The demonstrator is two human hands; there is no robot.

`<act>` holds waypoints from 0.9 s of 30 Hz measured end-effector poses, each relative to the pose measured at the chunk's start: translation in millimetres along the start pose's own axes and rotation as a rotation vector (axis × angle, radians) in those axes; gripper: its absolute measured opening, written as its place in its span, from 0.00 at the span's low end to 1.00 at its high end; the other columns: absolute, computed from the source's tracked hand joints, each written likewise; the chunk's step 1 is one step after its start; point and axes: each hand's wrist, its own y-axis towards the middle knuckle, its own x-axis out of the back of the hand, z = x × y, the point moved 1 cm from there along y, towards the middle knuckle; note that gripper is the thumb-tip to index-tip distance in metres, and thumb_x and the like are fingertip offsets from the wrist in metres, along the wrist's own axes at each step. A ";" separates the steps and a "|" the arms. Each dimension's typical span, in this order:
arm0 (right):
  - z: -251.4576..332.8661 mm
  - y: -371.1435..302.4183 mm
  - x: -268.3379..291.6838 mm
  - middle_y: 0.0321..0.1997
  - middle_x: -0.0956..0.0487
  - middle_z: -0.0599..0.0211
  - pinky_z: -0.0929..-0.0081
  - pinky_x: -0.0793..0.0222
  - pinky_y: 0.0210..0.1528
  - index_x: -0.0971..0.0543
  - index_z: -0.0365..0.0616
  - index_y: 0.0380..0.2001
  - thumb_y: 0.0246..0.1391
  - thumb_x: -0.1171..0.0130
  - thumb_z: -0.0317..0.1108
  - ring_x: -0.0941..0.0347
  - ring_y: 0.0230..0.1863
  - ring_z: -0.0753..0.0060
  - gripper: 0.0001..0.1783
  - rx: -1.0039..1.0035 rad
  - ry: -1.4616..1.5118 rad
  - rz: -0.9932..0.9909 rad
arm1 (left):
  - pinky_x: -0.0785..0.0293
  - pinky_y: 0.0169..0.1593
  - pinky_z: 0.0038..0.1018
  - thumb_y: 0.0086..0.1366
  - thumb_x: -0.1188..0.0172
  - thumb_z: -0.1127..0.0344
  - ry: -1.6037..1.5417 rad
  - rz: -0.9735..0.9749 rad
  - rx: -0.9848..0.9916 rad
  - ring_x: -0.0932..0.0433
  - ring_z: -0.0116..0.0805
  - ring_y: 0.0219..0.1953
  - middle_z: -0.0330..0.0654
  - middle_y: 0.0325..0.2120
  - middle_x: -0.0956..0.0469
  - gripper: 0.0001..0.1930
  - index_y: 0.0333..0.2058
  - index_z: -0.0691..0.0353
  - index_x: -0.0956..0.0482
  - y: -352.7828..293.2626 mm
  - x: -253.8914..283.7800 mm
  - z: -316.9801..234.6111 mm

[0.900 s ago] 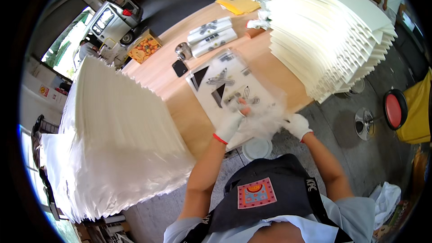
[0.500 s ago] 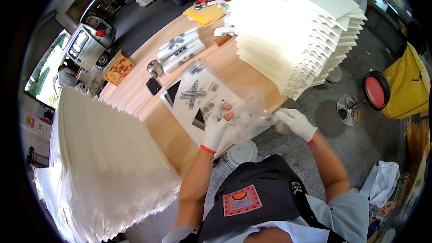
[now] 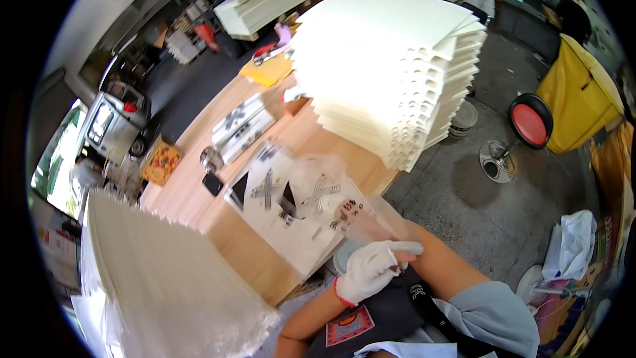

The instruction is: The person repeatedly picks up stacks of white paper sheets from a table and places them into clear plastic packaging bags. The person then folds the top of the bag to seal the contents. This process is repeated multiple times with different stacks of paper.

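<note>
Printed clear plastic bags [image 3: 268, 192] with dark pencil drawings lie on the wooden table in front of me. My left hand [image 3: 371, 270], in a white glove with a red cuff, is close to my body. Its fingers curl closed on the plastic edge beside my right forearm. My right hand [image 3: 354, 214] reaches forward under or inside a translucent bag [image 3: 387, 219]. Only its pinkish shape shows through the film, so its fingers cannot be made out.
A tall stack of cream foam sheets [image 3: 377, 33] stands on the table's far right. A pile of white plastic-edged sheets [image 3: 159, 278] rises at left. Wrapped rolls [image 3: 242, 126], a black phone-like object [image 3: 212, 184] and a fruit-printed box [image 3: 161, 162] are nearby. A red-seated stool [image 3: 530, 122] stands right.
My left hand has come off the printed bags, back toward my body and right forearm. My right hand has moved inward, behind the film. The head view has shifted.
</note>
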 end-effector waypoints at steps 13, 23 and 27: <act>-76.2 -171.9 285.8 0.38 0.21 0.62 0.67 0.30 0.47 0.20 0.45 0.35 0.56 0.49 0.45 0.25 0.42 0.62 0.16 -0.117 -0.607 -1.167 | 0.35 0.26 0.17 0.67 0.49 0.62 0.006 -0.582 0.469 0.33 0.18 0.21 0.38 0.29 0.24 0.10 0.35 0.64 0.27 34.2 105.1 82.4; -125.5 -165.5 348.9 0.21 0.26 0.68 0.69 0.32 0.31 0.28 0.50 0.21 0.51 0.49 0.41 0.27 0.27 0.65 0.10 0.060 -1.070 -1.051 | 0.29 0.38 0.25 0.68 0.52 0.58 -0.311 -0.347 0.409 0.26 0.28 0.33 0.48 0.49 0.27 0.15 0.46 0.63 0.31 127.0 93.7 72.1; -8.4 -140.7 316.4 0.21 0.29 0.72 0.73 0.37 0.27 0.27 0.52 0.21 0.41 0.46 0.38 0.31 0.25 0.71 0.05 0.384 -0.979 -0.998 | 0.27 0.44 0.29 0.68 0.55 0.55 -0.916 -0.310 0.616 0.25 0.34 0.42 0.49 0.49 0.28 0.20 0.50 0.64 0.33 160.4 128.8 42.5</act>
